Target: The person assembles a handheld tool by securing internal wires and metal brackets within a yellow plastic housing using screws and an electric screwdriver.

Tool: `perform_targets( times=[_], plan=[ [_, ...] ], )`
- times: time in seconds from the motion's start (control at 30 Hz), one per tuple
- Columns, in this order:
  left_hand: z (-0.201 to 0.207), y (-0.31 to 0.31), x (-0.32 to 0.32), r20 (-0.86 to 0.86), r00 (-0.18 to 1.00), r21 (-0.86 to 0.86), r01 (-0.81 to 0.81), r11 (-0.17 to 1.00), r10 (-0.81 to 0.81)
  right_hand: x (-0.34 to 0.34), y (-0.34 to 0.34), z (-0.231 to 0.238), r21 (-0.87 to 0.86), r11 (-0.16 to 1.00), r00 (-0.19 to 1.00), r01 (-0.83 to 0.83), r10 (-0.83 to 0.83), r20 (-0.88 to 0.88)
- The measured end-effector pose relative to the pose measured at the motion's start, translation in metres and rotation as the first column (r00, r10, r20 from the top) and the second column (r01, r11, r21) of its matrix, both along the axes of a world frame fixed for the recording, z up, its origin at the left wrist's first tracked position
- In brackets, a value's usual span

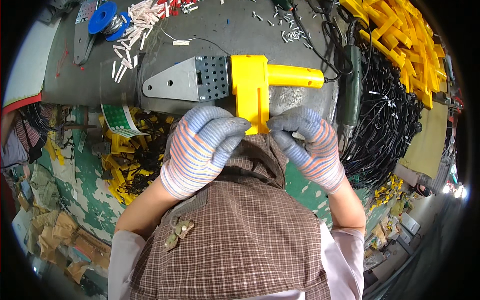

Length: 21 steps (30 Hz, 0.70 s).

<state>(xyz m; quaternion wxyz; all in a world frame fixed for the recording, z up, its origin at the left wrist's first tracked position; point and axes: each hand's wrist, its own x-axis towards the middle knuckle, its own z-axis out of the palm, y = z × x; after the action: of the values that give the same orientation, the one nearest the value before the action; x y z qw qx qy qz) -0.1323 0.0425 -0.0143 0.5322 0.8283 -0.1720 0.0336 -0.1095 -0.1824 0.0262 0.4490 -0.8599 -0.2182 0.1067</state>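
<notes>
A pipe welding iron lies across the near edge of the grey bench, with a yellow plastic housing (251, 75), a perforated metal guard and pointed grey plate (175, 80), and a yellow handle (295, 76) toward the right. My left hand (200, 147), in a striped knit glove with grey fingers, is closed with its fingertips at the left side of the housing's near end. Opposite it, my right hand (315, 147) in a matching glove pinches at the right side of that end. Something small and pale shows between the right fingers; its kind is unclear.
A blue spool of wire (103, 20) and pale strips (142, 20) lie at the far left; loose screws (295, 35) lie farther back. At right are a dark green power screwdriver (353, 85), black cables (382, 130) and piled yellow housings (400, 35). Yellow parts (120, 170) sit below the bench.
</notes>
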Motion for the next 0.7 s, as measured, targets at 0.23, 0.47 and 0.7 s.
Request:
perform_targets(
  times=[0.23,0.47,0.7],
  plan=[
    [-0.002,0.001,-0.002,0.308,0.941,0.312,0.041,0.949,-0.141,-0.004,0.005,-0.008,-0.187,0.980,0.950,-0.060,0.114,0.291],
    [-0.009,0.007,-0.002,0.283,0.931,0.359,0.121,0.926,-0.231,-0.001,0.001,0.004,-0.351,0.925,0.910,-0.149,0.267,0.318],
    [-0.015,0.004,0.010,0.406,0.904,0.317,0.000,0.948,-0.136,0.047,0.013,0.022,0.140,0.951,0.946,0.275,-0.242,-0.215]
  ],
)
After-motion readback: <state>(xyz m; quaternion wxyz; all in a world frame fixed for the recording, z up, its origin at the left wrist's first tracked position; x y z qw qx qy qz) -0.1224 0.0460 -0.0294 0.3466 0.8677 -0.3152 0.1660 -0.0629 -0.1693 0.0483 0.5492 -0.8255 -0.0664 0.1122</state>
